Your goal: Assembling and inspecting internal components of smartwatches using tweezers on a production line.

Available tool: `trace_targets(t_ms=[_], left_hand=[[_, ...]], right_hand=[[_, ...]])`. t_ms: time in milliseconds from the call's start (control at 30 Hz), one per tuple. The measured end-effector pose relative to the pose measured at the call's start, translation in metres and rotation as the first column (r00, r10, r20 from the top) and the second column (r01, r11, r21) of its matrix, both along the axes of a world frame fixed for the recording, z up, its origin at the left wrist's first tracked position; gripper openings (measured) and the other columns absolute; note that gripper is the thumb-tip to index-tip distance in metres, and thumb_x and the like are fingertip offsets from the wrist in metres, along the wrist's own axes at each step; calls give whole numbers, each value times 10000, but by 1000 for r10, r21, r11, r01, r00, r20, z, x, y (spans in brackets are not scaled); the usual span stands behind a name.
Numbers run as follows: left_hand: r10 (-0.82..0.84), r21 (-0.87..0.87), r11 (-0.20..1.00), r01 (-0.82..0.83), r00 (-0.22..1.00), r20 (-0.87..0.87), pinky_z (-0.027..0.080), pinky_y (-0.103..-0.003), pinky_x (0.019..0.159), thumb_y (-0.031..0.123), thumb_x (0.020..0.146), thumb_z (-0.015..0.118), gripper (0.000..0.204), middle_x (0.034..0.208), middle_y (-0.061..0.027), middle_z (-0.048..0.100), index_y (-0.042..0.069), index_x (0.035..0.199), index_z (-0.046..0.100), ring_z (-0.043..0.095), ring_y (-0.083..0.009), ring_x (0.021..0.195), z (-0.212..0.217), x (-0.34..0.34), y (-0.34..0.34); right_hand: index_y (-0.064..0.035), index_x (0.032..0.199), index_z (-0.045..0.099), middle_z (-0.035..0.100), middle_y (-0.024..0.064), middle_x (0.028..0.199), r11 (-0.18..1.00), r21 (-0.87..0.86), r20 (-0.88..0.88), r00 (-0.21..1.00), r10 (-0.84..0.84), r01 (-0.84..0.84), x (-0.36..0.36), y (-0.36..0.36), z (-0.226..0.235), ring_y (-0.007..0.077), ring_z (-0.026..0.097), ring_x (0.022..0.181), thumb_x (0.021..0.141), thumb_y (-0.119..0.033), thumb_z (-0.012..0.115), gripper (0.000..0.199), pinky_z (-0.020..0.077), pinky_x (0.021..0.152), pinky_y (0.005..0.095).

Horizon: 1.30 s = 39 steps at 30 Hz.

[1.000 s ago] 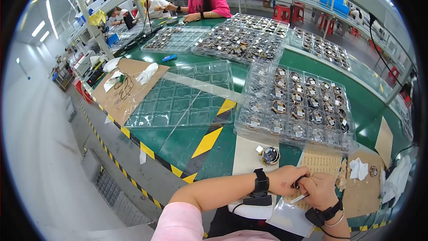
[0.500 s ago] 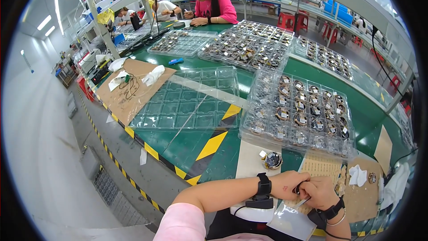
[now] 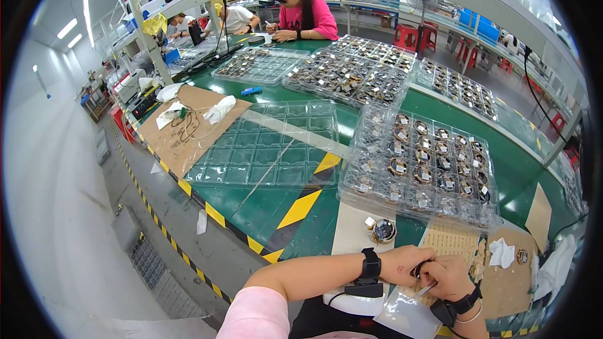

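My left hand (image 3: 407, 265) and my right hand (image 3: 448, 276) meet at the front of the bench, fingers closed. Between them is a small dark round part (image 3: 418, 269), mostly covered by the fingers; the left fingers grip it. A thin, pale flat tool (image 3: 426, 289) sticks out below the right fingers, its exact kind unclear. Just beyond the left hand, a round electronic module (image 3: 382, 230) with a small white tag lies on a beige sheet (image 3: 352, 232). A yellowish sheet with rows of small marks (image 3: 447, 237) lies beyond my hands, and a translucent bag (image 3: 408, 315) below them.
A stack of clear trays with round modules (image 3: 419, 157) stands ahead, with more filled trays (image 3: 352, 72) behind. A clear compartment tray (image 3: 264, 144) lies left. Brown board (image 3: 505, 276) and white tissue (image 3: 502, 253) are at right. A person in pink (image 3: 308, 16) sits across the bench.
The whole view has shifted slightly. My hands stay together on the small part, with the right hand turned a little. Across the bench, the person in pink has moved their hands slightly.
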State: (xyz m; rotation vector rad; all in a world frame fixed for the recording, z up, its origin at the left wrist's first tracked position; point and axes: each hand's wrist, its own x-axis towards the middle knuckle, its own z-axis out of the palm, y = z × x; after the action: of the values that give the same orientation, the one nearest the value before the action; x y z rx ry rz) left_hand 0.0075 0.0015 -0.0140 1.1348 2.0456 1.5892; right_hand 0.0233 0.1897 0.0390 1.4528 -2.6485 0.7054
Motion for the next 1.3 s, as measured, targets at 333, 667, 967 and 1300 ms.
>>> trace_targets(t_ms=[333, 667, 967, 1300], left_hand=[[-22, 53, 998, 24, 999, -44, 480, -372, 609, 119, 715, 677, 439, 821, -177, 614, 38, 1092, 466, 628, -347, 755, -16, 0, 5], [109, -59, 992, -109, 994, 0, 513, -333, 703, 88, 732, 663, 391, 941, -129, 614, 77, 1094, 513, 647, -255, 811, -6, -10, -6], [70, -67, 996, -67, 997, 46, 486, -288, 744, 73, 722, 686, 410, 950, -87, 615, 64, 1092, 510, 622, -184, 831, 19, -5, 2], [102, -121, 988, -90, 990, 94, 479, -280, 757, 77, 721, 703, 421, 954, -77, 589, 56, 1089, 500, 609, -169, 844, 15, -3, 0]], right_hand=[[-122, 750, 574, 544, 9, 577, 987, -97, 100, 988, -119, 129, 16, 10, -12, 181, 569, 502, 580, -57, 739, 245, 449, 475, 279], [-104, 784, 613, 495, 5, 551, 931, -171, 224, 933, -283, 324, 16, 35, -32, 158, 467, 450, 680, -64, 700, 141, 388, 450, 269], [-41, 782, 602, 358, -55, 508, 557, -200, 555, 561, -614, 806, 46, 101, 3, 36, 337, 482, 826, -117, 648, 100, 290, 442, 236], [-21, 793, 613, 521, 80, 546, 497, -95, 297, 501, -813, 862, 42, 127, -25, 182, 527, 504, 793, -177, 666, 165, 427, 504, 306]])
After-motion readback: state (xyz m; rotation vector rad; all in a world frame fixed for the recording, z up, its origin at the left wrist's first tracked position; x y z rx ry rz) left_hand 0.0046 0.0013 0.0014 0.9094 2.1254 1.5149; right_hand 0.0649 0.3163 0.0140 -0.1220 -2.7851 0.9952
